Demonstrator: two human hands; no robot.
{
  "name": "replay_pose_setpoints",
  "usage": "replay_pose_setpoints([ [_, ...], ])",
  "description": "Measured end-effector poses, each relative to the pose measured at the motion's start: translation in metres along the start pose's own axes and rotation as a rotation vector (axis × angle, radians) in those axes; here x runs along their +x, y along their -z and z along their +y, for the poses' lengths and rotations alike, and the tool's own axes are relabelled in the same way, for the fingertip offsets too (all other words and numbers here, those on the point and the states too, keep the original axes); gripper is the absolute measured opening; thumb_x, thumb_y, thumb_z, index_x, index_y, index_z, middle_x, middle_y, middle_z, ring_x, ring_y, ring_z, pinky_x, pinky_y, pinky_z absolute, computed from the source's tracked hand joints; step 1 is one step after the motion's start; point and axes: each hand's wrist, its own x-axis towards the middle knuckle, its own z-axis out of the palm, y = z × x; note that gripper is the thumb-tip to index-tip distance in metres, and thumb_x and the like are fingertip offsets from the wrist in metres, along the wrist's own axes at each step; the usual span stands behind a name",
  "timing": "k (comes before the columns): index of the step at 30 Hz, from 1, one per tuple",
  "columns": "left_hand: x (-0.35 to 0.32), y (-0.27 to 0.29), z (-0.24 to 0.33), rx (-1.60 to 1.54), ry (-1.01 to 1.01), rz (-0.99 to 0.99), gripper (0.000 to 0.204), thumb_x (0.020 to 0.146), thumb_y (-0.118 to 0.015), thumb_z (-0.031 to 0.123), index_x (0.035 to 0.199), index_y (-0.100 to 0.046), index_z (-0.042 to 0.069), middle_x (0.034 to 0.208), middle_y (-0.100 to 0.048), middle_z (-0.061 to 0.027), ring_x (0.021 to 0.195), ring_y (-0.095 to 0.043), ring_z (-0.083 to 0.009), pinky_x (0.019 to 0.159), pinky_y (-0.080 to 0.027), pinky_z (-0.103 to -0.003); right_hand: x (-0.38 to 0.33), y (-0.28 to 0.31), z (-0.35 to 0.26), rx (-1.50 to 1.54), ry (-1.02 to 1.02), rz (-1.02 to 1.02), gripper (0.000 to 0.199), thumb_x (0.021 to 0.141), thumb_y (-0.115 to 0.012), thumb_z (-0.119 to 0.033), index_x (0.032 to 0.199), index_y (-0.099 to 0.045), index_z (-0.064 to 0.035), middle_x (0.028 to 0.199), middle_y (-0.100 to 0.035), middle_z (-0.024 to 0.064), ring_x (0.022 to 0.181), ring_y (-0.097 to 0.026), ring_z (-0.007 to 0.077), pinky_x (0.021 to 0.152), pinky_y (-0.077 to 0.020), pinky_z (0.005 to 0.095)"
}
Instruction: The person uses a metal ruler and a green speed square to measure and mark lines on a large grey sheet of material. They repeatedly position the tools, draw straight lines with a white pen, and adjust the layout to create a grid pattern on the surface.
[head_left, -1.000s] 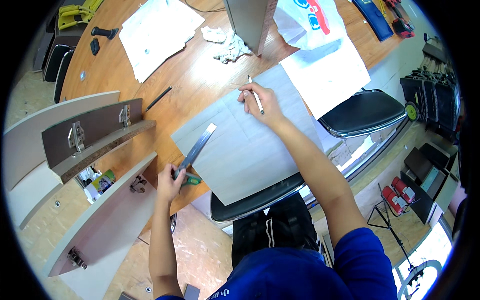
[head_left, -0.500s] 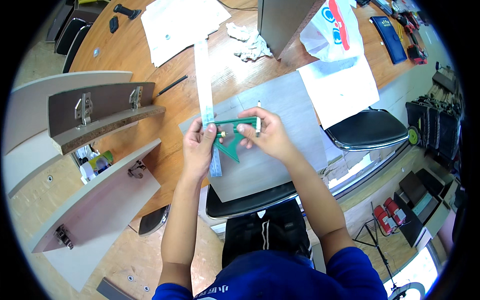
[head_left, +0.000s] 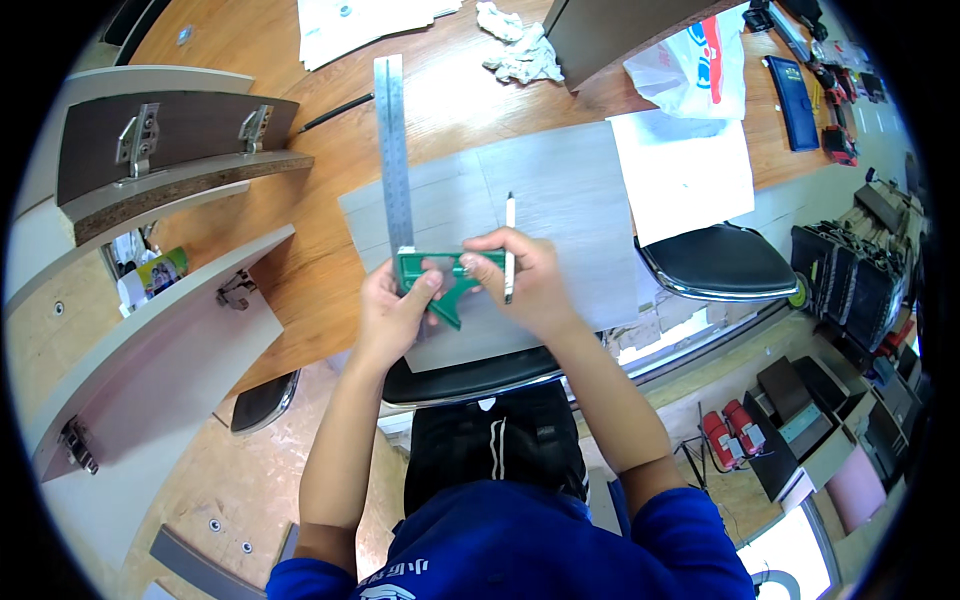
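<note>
In both hands, over a grey panel [head_left: 590, 190], is a combination square: a steel ruler [head_left: 394, 150] fitted in a green head [head_left: 447, 312]. My left hand [head_left: 385, 318] is closed round the head where the ruler passes through, thumb on top. The ruler points away from me, its far end beyond the panel's edge. My right hand [head_left: 537, 288] has a slim white pen [head_left: 510, 218] tucked between its fingers, standing roughly crosswise to the head. Its thumb and fingertips pinch at the right end of the green head; what exactly they touch there is partly hidden.
Cabinet boards with metal hinges [head_left: 140, 142] stand at left, near a black pen [head_left: 336, 112]. Beyond the panel lie crumpled tissue [head_left: 525, 52], an upright brown board [head_left: 620, 30] and a plastic bag [head_left: 690, 75]. White paper [head_left: 685, 175] and a black chair [head_left: 715, 262] are at right.
The view has shifted, and the square has turned so its green head faces up more flatly. Less ruler shows on the near side of the head. Both hands keep their holds.
</note>
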Motion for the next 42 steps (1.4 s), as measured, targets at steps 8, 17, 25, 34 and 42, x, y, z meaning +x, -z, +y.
replay_pose_setpoints([
  [8, -0.025, 0.011, -0.024, 0.033, 0.079, 0.032, 0.028, 0.103, -0.069, 0.032, 0.099, -0.062, 0.005, 0.082, -0.063, -0.0019, 0.060, -0.058, -0.0083, 0.053, -0.050, -0.022, -0.031, -0.024, 0.019, 0.078, -0.074, 0.074, 0.015, 0.095, -0.076, -0.009, 0.107, -0.072, -0.0012, 0.082, -0.076, 0.0088, 0.071, -0.071, 0.0087, 0.061, -0.0545, 0.0256],
  [17, -0.093, 0.030, -0.025, -0.096, 0.042, 0.011, 0.022, 0.101, -0.072, 0.023, 0.101, -0.072, 0.001, 0.094, -0.072, -0.0028, 0.085, -0.064, -0.0091, 0.079, -0.051, -0.027, -0.077, -0.054, -0.023, 0.037, -0.058, 0.032, 0.015, 0.098, -0.072, -0.007, 0.109, -0.072, 0.0027, 0.087, -0.077, 0.0067, 0.077, -0.069, 0.0071, 0.066, -0.0548, 0.0251],
  [25, -0.171, 0.065, -0.017, -0.115, -0.035, 0.016, 0.016, 0.096, -0.075, 0.008, 0.109, -0.069, 0.001, 0.103, -0.072, -0.0056, 0.091, -0.067, -0.0128, 0.084, -0.055, -0.029, -0.116, -0.101, -0.071, -0.085, 0.079, -0.045, 0.018, 0.096, -0.077, -0.014, 0.108, -0.074, -0.0005, 0.084, -0.076, 0.0067, 0.076, -0.068, 0.0077, 0.068, -0.0543, 0.0257],
  [34, -0.231, 0.100, 0.012, -0.064, -0.038, -0.152, 0.042, 0.110, -0.050, 0.041, 0.119, -0.058, 0.001, 0.094, -0.067, -0.0097, 0.067, -0.067, -0.0155, 0.053, -0.059, -0.028, -0.152, -0.155, -0.102, -0.114, 0.102, 0.076, 0.017, 0.098, -0.075, -0.014, 0.106, -0.073, 0.0002, 0.090, -0.075, 0.0054, 0.084, -0.067, 0.0097, 0.076, -0.0537, 0.0268],
  [42, -0.246, 0.141, -0.005, 0.162, -0.089, -0.454, 0.045, 0.109, -0.053, 0.048, 0.086, -0.049, 0.009, 0.060, -0.057, -0.0015, 0.049, -0.054, -0.0099, 0.046, -0.043, -0.025, -0.142, -0.150, -0.117, 0.179, 0.130, 0.303, 0.015, 0.101, -0.070, -0.012, 0.107, -0.069, 0.0015, 0.094, -0.074, 0.0084, 0.083, -0.069, 0.0119, 0.070, -0.0589, 0.0288],
])
